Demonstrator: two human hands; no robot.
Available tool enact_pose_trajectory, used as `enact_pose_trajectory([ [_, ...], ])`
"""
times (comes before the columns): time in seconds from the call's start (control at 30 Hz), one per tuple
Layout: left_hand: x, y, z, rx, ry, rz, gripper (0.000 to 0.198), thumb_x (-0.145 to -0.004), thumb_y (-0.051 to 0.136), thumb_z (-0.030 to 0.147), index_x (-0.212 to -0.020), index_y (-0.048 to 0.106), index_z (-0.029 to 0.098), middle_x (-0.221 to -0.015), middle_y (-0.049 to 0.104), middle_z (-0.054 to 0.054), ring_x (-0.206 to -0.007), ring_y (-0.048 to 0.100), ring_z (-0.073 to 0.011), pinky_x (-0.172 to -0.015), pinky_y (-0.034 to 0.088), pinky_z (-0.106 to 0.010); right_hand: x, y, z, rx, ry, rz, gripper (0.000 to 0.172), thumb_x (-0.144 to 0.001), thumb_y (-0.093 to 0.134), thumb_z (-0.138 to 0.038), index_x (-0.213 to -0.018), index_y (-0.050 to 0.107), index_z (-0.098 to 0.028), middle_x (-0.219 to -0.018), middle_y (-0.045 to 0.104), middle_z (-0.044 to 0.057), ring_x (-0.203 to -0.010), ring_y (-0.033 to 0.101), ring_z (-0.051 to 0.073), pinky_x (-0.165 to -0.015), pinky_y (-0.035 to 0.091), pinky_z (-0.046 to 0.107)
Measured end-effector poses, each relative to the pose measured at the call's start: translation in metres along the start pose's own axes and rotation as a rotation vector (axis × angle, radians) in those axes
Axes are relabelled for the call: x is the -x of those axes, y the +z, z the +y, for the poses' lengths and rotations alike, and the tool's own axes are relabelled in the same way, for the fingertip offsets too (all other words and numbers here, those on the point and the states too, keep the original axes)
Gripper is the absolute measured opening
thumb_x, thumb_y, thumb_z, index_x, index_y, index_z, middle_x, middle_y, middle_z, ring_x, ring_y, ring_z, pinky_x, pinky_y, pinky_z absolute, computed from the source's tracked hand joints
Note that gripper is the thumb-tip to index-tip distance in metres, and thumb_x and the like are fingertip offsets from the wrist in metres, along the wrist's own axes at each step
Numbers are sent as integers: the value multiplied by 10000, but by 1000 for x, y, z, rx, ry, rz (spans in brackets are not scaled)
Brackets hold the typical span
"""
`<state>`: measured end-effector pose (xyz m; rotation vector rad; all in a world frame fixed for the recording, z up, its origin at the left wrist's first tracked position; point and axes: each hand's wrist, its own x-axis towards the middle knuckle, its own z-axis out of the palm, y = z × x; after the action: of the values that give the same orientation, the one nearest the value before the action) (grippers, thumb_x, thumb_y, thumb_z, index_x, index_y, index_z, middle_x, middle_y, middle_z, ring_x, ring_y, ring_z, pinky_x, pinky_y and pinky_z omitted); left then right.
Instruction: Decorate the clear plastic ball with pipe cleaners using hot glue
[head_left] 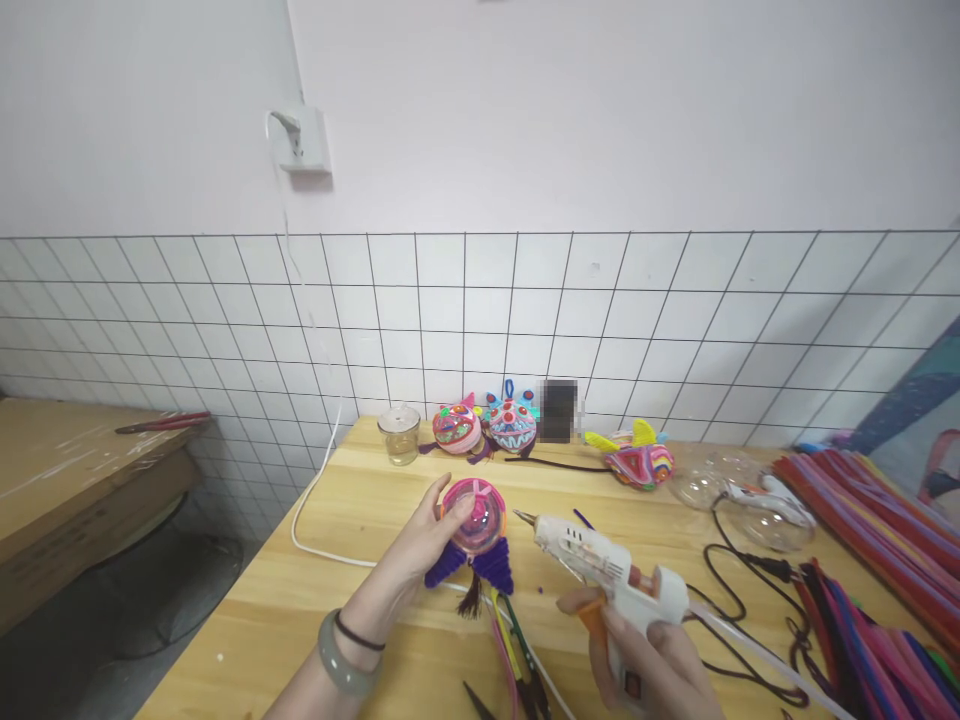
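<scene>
Holding in the fingers of the left hand a pink ornament, over the middle of the tabletop, with long axis from near to far and dark tassel toward the body. Leaving some bare wood before the far edge. Looking round, shiny, partly clear, with purple fins. After a narrow open gap, pointing leftward the white glue gun, with right hand wrapped around it.

The left wrist is wearing a thick, smooth, grey-green bangle and, nearer the left hand, a thin dark wristband.
</scene>
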<state>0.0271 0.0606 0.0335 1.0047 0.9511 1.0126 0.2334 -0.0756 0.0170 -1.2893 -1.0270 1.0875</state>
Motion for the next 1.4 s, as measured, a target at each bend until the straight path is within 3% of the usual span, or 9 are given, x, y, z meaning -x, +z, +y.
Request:
enact_pose_trajectory([
  [0.2,2,1,2,20,-1,-20,872,-704,740,478,-1410,338,161,-1377,522,-174,-1237,517,-287,-1051,389,-385,-26,-8,4,-82,193,111,610,-719,587,-669,-828,701,-80,-335,503,10,-298,313,82,-341,201,203],
  [0.37,6,2,6,-6,36,-53,844,-696,743,480,-1385,377,159,-1376,526,-167,-1257,496,-285,-1056,377,-364,-44,-9,23,-97,297,194,448,-710,622,-583,-747,616,-137,-386,566,34,-327,505,145,-358,326,217],
  [0.47,8,4,7,-12,59,-87,862,-684,751,482,-1386,374,151,-1344,554,-170,-1237,513,-290,-1052,376,-378,-48,-7,40,102,321,228,355,-814,504,-533,-695,506,-197,-430,581,28,-344,546,155,-376,368,228],
  [0.63,12,6,7,-24,93,-141,978,-633,780,502,-1427,323,158,-1334,553,-189,-1217,523,-312,-1050,367,-420,-50,-15,48,535,226,229,386,-868,402,-521,-585,401,-257,-426,542,16,-362,564,202,-383,371,277],
  [0.73,16,7,7,-52,95,-199,1010,-628,777,513,-1445,294,167,-1342,545,-187,-1217,519,-313,-1043,375,-417,-48,-27,38,717,170,255,397,-791,561,-492,-502,445,-247,-487,597,78,-547,646,274,-513,428,325],
  [0.87,22,15,8,-51,56,-244,995,-650,762,513,-1450,280,168,-1311,571,-176,-1174,553,-297,-1025,394,-416,-39,-29,21,1124,9,272,364,-869,471,-432,-590,568,-220,-625,674,133,-671,664,309,-624,454,383],
  [1.07,34,33,4,-13,-80,-244,1046,-590,793,529,-1425,315,119,-1369,512,-202,-1243,490,-312,-1043,379,-399,-19,-6,6,691,-679,182,192,-930,458,-293,-1018,600,-199,-800,636,65,-746,616,204,-690,487,305],
  [1.17,38,40,2,-17,-146,-272,1030,-614,795,487,-1441,293,136,-1378,508,-193,-1258,481,-308,-1049,374,-407,-7,3,-2,612,-768,96,225,-920,486,-228,-1135,555,-232,-892,623,58,-812,606,195,-727,492,291],
  [1.4,42,49,-6,-45,-223,-332,1057,-623,800,448,-1467,240,145,-1376,517,-184,-1258,485,-314,-1058,359,-418,2,9,-12,571,-732,-8,303,-927,461,-142,-1200,506,-264,-918,573,41,-807,568,171,-752,484,283],
])
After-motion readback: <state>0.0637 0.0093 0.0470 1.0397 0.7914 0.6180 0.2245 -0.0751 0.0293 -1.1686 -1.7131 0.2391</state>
